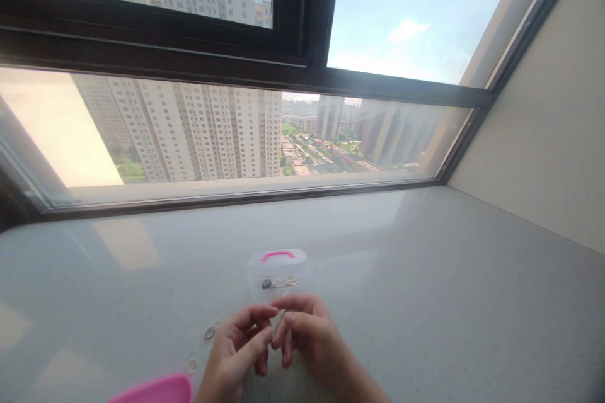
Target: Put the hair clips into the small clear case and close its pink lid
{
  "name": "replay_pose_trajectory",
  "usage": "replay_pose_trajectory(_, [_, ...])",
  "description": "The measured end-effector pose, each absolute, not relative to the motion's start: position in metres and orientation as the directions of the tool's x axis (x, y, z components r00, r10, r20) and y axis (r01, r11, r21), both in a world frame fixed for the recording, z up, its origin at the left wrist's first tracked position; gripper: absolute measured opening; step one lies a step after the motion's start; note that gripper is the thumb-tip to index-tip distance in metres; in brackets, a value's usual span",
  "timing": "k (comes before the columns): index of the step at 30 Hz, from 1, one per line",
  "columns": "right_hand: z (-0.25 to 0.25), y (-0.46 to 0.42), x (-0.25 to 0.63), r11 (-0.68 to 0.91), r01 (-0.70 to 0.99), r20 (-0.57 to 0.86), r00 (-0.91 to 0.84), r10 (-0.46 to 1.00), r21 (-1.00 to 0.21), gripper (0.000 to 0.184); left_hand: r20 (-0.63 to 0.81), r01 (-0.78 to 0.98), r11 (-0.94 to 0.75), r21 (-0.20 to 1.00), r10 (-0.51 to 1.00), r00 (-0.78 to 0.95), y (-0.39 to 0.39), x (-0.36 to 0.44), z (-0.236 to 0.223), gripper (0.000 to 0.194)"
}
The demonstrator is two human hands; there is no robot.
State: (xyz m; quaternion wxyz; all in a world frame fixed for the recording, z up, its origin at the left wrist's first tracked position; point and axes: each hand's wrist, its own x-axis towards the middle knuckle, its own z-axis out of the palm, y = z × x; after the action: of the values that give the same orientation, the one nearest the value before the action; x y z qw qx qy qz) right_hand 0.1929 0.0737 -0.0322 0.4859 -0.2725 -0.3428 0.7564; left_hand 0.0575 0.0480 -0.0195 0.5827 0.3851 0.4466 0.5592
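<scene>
My left hand (pixel 243 346) and my right hand (pixel 309 330) meet low in the head view, just in front of a clear plastic box. The fingers of both are curled in, with the fingertips nearly touching. Anything pinched between them is too small or hidden to make out. The clear box (pixel 255 267) has a pink handle (pixel 278 254) on its lid, and small dark and silvery pieces show inside. Beside my left hand lies a small dark ring (pixel 209 333). A paler ring (pixel 191 365) rests closer to me.
Part of a pink plastic tray or lid (pixel 155 389) shows at the bottom left edge. The pale, glossy sill (pixel 425 302) runs up to a dark window frame (pixel 246 197). On the right a white wall (pixel 543 138) bounds it. Tall buildings stand outside.
</scene>
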Motion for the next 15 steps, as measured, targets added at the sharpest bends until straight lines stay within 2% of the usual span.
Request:
replay_pose_trajectory(6, [-0.032,0.074,0.194,-0.275,-0.543,-0.054,-0.387,0.920,-0.794,0.026,-0.085,-0.280,0.088,0.956,0.996,0.021,0.049,0.056,-0.015,0.029])
replay_pose_trajectory(11, [-0.031,0.073,0.195,-0.273,-0.537,-0.062,-0.378,0.924,-0.798,0.025,-0.001,-0.223,0.018,0.975,0.997,0.075,0.044,0.063,-0.012,0.021])
replay_pose_trajectory(15, [-0.033,0.073,0.195,-0.252,-0.539,-0.050,-0.361,0.931,-0.804,0.026,0.057,-0.103,-0.057,0.993,0.998,0.003,0.040,0.067,-0.010,0.020])
